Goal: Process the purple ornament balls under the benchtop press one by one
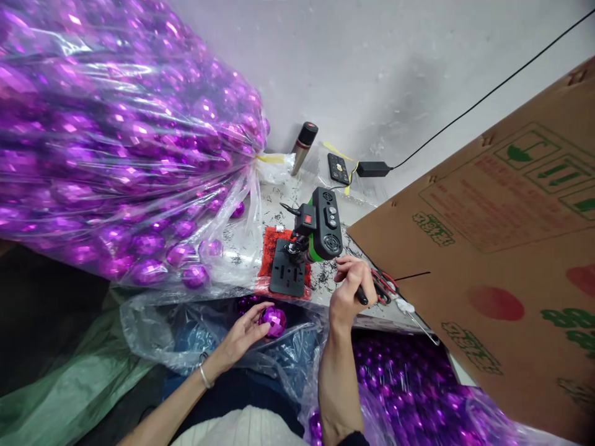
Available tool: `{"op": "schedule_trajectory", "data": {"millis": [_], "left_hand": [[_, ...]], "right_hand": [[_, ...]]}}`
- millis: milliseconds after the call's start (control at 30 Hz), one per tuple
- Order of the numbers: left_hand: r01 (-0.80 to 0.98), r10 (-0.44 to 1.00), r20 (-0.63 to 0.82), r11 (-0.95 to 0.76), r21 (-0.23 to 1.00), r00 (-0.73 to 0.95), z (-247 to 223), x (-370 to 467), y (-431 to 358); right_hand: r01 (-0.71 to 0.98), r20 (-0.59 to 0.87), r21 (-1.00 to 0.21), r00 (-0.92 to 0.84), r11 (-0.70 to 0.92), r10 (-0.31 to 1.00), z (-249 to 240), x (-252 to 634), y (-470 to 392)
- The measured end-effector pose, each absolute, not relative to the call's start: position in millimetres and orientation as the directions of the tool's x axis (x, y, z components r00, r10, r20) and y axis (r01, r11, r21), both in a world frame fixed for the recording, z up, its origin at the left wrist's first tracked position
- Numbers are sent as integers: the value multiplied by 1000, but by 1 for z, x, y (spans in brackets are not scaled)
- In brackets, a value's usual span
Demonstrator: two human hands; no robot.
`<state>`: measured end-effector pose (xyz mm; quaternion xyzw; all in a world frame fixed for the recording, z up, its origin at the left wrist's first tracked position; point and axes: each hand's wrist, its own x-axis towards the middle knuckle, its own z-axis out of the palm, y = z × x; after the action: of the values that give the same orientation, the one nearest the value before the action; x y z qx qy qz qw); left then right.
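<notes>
My left hand (246,333) has its thumb and fingers closed on a shiny purple mirror-ball ornament (274,321), just below the table's front edge. A little to the right, above the table edge, my right hand (352,286) is curled round a tool with a black handle (361,296); its working end cannot be made out. Between and beyond my hands stands a black and green device (326,223) with a red switch. Its black slotted base plate (287,269) rests on a red mat (268,254).
A big clear bag of purple balls (139,142) fills the left. More purple balls (404,384) lie bagged at lower right. A cardboard box (488,248) stands right. A dark-capped bottle (303,147), a power adapter (374,169) and black shreds are on the table (325,275).
</notes>
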<state>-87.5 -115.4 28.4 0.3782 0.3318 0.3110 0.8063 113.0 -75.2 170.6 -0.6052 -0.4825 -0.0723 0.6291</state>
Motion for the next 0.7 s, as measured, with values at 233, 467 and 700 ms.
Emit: {"op": "schedule_trajectory", "data": {"millis": [233, 467, 700], "left_hand": [[-333, 752, -292, 557, 761, 591, 13, -96, -119], [-367, 743, -291, 582, 726, 603, 14, -109, -113], [-366, 753, -282, 565, 739, 594, 14, -111, -102]], "right_hand": [[688, 709, -685, 552, 241, 440, 174, 109, -74], [689, 706, -694, 595, 208, 385, 172, 108, -69], [680, 692, -707, 607, 195, 390, 168, 111, -71]]}}
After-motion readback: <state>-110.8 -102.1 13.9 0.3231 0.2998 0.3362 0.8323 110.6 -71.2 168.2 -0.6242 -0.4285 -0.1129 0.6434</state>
